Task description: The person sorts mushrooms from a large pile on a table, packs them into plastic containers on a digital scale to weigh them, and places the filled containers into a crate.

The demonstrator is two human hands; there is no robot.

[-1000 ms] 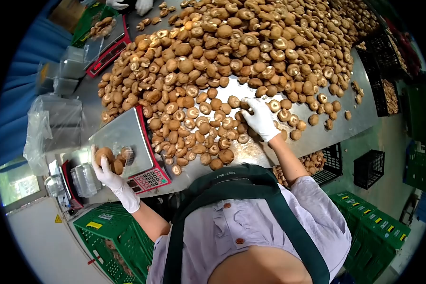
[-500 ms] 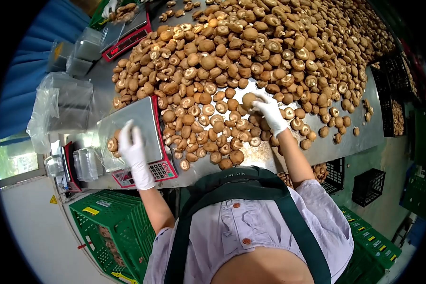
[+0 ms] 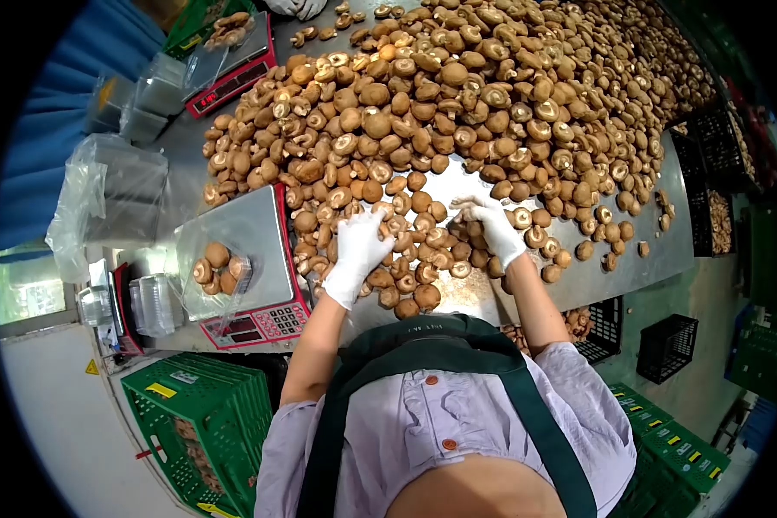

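Brown shiitake mushrooms (image 3: pixel 427 226) lie loose on the metal table in front of me. My left hand (image 3: pixel 363 250), in a white glove, reaches into them with its fingers curled round a mushroom (image 3: pixel 387 230), partly hidden by the fingers. To its right, my gloved right hand (image 3: pixel 489 226) is over the mushrooms at the edge of a bare patch, fingers stretched leftward and slightly apart. Mushrooms partly hide beneath those fingertips. On the red-edged scale (image 3: pixel 263 216) at my left sits a clear plastic tray (image 3: pixel 245 274) with several mushrooms (image 3: pixel 217 254) in it.
A large mushroom heap (image 3: pixel 527 95) spreads across the back. Another scale (image 3: pixel 237 82) stands far left, near stacked clear trays (image 3: pixel 138 173) in plastic. Green crates (image 3: pixel 198 423) are below left, black crates (image 3: pixel 667 345) at right. Another person's gloved hand (image 3: pixel 298 7) shows at the top.
My left hand has moved right, from the tray on the scale to the loose mushrooms. My right hand has shifted slightly down; the large mushroom it held no longer shows in its fingers.
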